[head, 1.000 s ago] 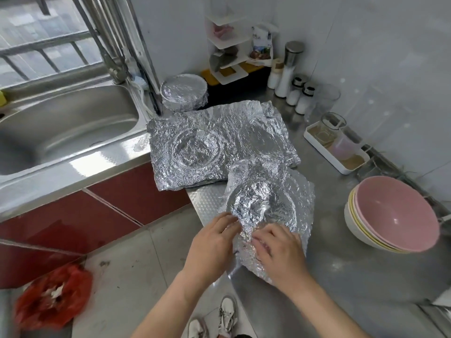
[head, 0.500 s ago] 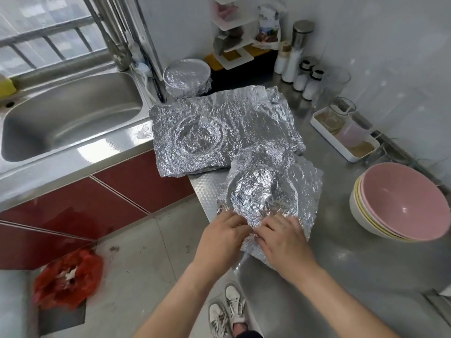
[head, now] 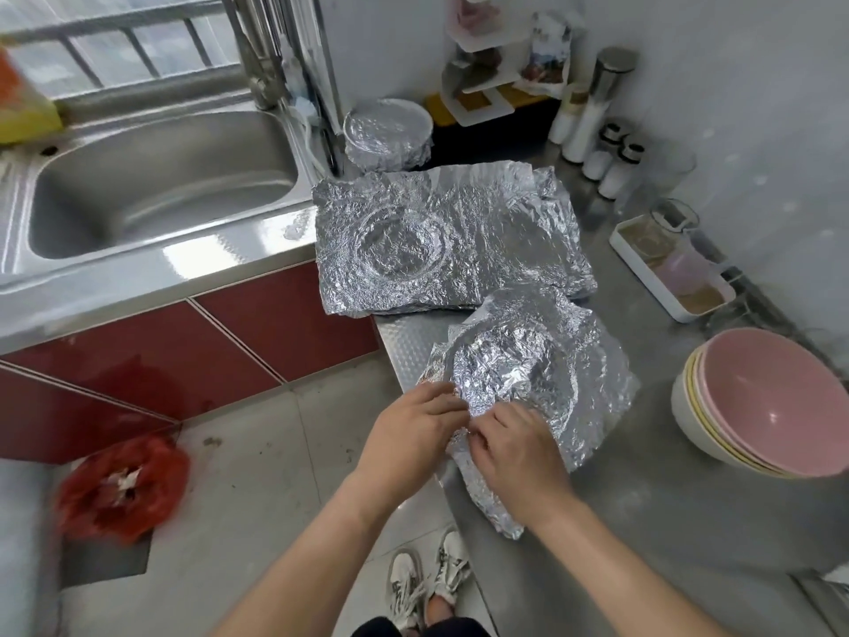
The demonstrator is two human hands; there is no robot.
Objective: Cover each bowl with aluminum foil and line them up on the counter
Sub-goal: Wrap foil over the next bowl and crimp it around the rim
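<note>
Foil (head: 514,360) — edge pinched by left hand (head: 413,434); right hand (head: 519,452) likewise.

Left hand (head: 413,436) and right hand (head: 517,455) have drawn closer, bunching the foil (head: 519,360)

Left hand (head: 416,434) and right hand (head: 514,452) meet at the near edge of a crumpled aluminium foil sheet (head: 528,356) domed over a round bowl shape, at the front corner of the stainless steel bench (head: 643,508). Right fingers are curled, pinching the foil. Left fingers are curled against it; grip unclear. Behind it and touching: flat stack of large wrinkled foil sheets (head: 487,232) with a round imprint. Further back by the wall: round foil-covered bowl (head: 388,131). Right of the hands, apart from the foil: nested stack of pink and cream bowls (head: 758,406), uncovered. Steel sink (head: 151,186) on the left, red plastic bag (head: 119,489) on the floor.
</note>
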